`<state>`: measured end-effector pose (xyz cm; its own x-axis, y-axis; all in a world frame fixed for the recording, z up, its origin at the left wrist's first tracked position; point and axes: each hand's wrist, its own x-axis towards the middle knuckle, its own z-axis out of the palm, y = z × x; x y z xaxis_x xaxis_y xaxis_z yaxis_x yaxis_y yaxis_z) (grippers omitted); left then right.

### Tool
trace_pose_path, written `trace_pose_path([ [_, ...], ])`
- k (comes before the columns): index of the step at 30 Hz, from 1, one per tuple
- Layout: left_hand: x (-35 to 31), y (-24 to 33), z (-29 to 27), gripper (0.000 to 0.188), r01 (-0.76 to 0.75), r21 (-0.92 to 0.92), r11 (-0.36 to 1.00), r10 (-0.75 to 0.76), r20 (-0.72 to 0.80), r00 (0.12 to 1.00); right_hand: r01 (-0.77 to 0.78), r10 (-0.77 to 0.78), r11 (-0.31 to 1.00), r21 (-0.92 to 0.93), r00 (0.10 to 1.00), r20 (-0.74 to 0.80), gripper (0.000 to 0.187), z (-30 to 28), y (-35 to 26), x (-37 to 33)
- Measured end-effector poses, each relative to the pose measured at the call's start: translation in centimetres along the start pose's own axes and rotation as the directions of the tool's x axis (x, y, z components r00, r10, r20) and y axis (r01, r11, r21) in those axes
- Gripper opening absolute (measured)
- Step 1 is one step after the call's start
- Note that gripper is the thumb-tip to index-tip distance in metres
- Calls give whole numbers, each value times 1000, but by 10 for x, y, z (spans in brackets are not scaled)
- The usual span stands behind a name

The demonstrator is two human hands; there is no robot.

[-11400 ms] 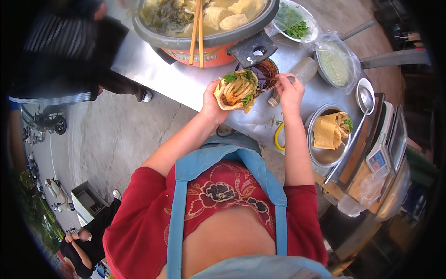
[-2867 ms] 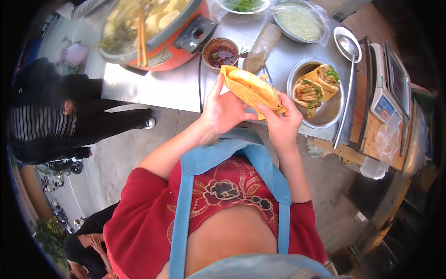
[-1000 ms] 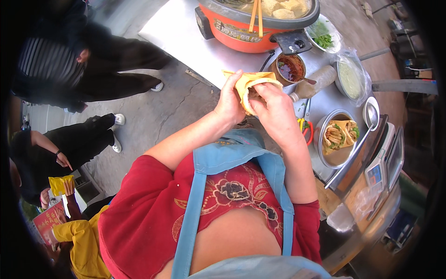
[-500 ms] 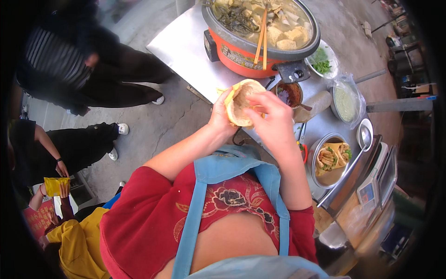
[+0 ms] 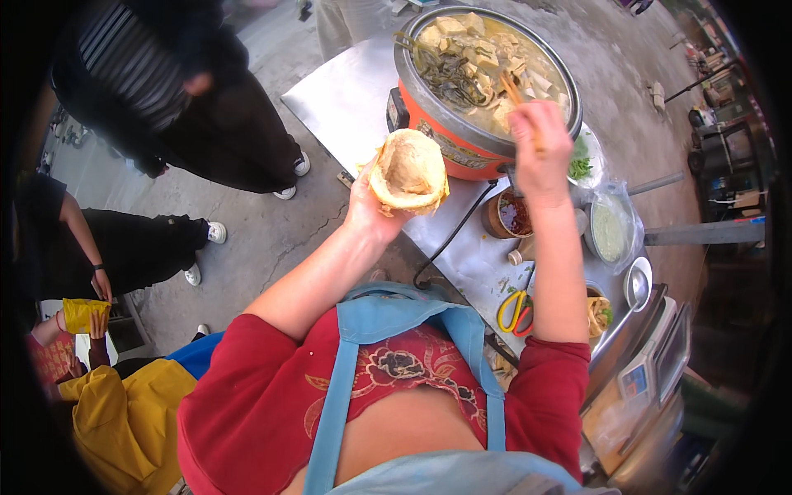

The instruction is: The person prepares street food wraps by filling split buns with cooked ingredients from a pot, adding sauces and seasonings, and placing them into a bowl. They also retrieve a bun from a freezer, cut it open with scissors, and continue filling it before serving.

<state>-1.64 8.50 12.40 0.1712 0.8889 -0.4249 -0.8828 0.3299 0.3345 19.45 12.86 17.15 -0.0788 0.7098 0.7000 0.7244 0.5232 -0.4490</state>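
My left hand (image 5: 369,206) is closed around a hollow bread pocket (image 5: 408,173), its open mouth turned up and a yellowish wrapper or crust edge round its side. The inside looks bare. To the right, my right hand (image 5: 543,153) grips a pair of wooden chopsticks (image 5: 511,89) over the near right rim of a large orange electric pot (image 5: 458,148). The chopsticks' far ends reach into the stew, among tofu chunks (image 5: 450,26) and dark green seaweed-like strips (image 5: 445,78) in broth. Exact finger placement is blurred.
On the metal table (image 5: 330,99) stand a tin of dark red sauce (image 5: 499,219), scissors (image 5: 516,313), a bowl of chopped greens (image 5: 582,161), a plastic-covered bowl (image 5: 610,231) and a ladle (image 5: 635,289). A filled bread (image 5: 599,316) is partly hidden by my right arm. People stand at left.
My right hand has left the bread pocket and taken hold of the chopsticks that rested on the pot. The bread, in my left hand, has shifted slightly left, its mouth facing up.
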Motion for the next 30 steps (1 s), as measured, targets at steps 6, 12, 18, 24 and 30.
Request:
trace_pose_path([
  [6,8,-3,-6,41,9,2,1000,-9,2,1000,-333,470,734,591,878,-89,19,-66,19,18],
  [12,20,-2,-6,43,21,64,998,-21,1,1000,-508,525,540,671,826,204,24,-48,23,23],
  [18,29,-3,-1,42,42,32,999,-42,7,999,-407,697,321,855,713,78,23,-2,44,15],
  [24,26,-4,2,43,47,71,996,-45,-33,998,-264,669,381,886,741,-66,24,-28,54,21],
  [30,29,-10,-4,44,61,63,996,-59,-41,997,-62,501,513,856,831,-240,25,-60,44,48],
])
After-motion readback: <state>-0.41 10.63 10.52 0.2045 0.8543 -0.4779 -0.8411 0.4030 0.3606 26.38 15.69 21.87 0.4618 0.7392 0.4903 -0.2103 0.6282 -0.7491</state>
